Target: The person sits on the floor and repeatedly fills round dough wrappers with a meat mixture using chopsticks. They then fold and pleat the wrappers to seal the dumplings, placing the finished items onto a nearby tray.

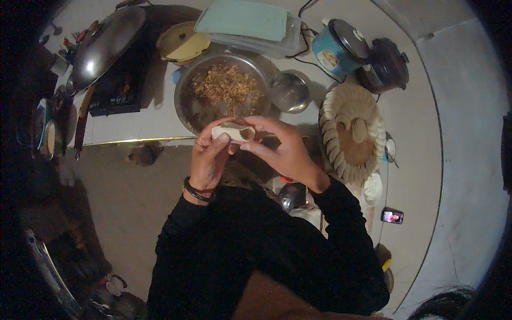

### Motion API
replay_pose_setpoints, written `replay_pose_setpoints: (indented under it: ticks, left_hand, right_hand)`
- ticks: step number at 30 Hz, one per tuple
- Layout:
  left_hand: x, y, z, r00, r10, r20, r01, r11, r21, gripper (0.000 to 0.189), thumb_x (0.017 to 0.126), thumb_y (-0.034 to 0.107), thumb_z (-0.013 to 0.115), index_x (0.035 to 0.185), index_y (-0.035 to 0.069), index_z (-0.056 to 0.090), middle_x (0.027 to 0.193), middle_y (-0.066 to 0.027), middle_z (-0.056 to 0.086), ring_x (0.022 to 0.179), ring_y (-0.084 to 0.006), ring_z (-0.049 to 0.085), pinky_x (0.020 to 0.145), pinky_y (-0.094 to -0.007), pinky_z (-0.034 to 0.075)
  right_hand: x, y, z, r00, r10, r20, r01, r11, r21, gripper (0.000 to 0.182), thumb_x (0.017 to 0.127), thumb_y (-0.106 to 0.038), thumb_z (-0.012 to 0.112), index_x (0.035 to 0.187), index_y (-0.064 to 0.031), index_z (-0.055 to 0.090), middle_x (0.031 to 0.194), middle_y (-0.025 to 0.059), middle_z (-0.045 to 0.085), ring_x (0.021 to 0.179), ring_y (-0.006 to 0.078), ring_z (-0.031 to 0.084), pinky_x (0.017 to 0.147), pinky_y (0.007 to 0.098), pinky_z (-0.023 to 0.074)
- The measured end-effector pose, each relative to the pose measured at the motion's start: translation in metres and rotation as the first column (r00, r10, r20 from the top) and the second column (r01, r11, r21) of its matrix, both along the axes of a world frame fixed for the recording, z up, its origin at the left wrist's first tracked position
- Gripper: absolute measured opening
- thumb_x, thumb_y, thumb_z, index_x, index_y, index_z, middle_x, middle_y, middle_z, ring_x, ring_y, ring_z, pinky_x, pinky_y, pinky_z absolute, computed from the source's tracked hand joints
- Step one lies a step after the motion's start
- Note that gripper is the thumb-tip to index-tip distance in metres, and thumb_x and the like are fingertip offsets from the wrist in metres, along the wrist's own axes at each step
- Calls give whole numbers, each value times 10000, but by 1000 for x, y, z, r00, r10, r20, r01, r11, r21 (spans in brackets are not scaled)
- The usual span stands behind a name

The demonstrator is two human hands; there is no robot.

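Note:
A pale dough wrapper, folded over and partly open at its right end, is held between both hands. My left hand grips its left part, the thumb on top. My right hand has its fingers at the wrapper's right end. Just beyond the hands is a wide steel basin with chopped brown filling in it. To the right, a round tray carries rings of folded dumplings along its rim, with more dumplings toward its middle.
An empty-looking steel bowl stands right of the basin. Behind are a plastic box with a green lid, a blue rice cooker and a dark pot. A wok leans at the left over a black cooktop. A phone lies at the right.

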State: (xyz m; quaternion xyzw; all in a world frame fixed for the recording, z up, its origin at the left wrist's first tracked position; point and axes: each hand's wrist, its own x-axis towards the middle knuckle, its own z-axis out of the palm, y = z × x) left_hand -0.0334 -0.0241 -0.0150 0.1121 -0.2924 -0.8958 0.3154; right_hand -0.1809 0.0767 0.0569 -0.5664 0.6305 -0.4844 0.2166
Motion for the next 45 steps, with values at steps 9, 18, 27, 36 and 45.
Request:
replay_pose_setpoints:
  ticks: [9, 18, 27, 36, 45]
  left_hand:
    - [0, 7, 0, 978, 74, 193, 14, 908, -419, 375, 859, 24, 692, 1224, 23, 606, 1152, -52, 654, 1006, -130, 612, 898, -268, 471]
    - [4, 8, 6, 985, 46, 165, 34, 890, -454, 337, 857, -1, 687, 1187, 19, 618, 1130, -37, 653, 1051, -129, 598, 927, -277, 453]
    - [3, 13, 10, 977, 121, 177, -8, 846, -534, 329, 861, -1, 688, 1182, 24, 624, 1125, -31, 644, 1044, -123, 594, 908, -273, 461]
    - [5, 14, 20, 973, 98, 207, 36, 828, -559, 350, 848, -15, 702, 1189, 20, 627, 1124, -39, 641, 1037, -120, 599, 908, -271, 472]
    - [8, 14, 24, 965, 95, 244, 67, 811, -582, 350, 833, 0, 733, 1169, 9, 637, 1093, -42, 661, 1016, -117, 615, 907, -275, 488]
  right_hand:
    - [1, 9, 11, 999, -46, -11, 44, 994, -103, 306, 814, -19, 741, 1104, -9, 644, 998, 98, 665, 839, 142, 645, 740, 279, 518]
    - [-12, 12, 1, 999, 17, -38, -23, 985, -173, 200, 825, -34, 714, 1013, -34, 646, 905, 89, 651, 784, 191, 654, 673, 317, 524]
    - [-4, 11, 16, 988, -65, -141, 34, 976, -214, 161, 803, -45, 708, 947, -47, 636, 926, 90, 615, 821, 289, 621, 704, 376, 502]
    - [-13, 11, 2, 947, -7, -320, -89, 955, -284, 170, 779, -70, 740, 927, -54, 658, 928, 80, 613, 839, 285, 611, 735, 380, 491]
    - [-12, 8, 15, 948, 45, -314, -129, 959, -251, 161, 794, -73, 728, 932, -35, 654, 932, 87, 608, 840, 289, 607, 738, 395, 490]
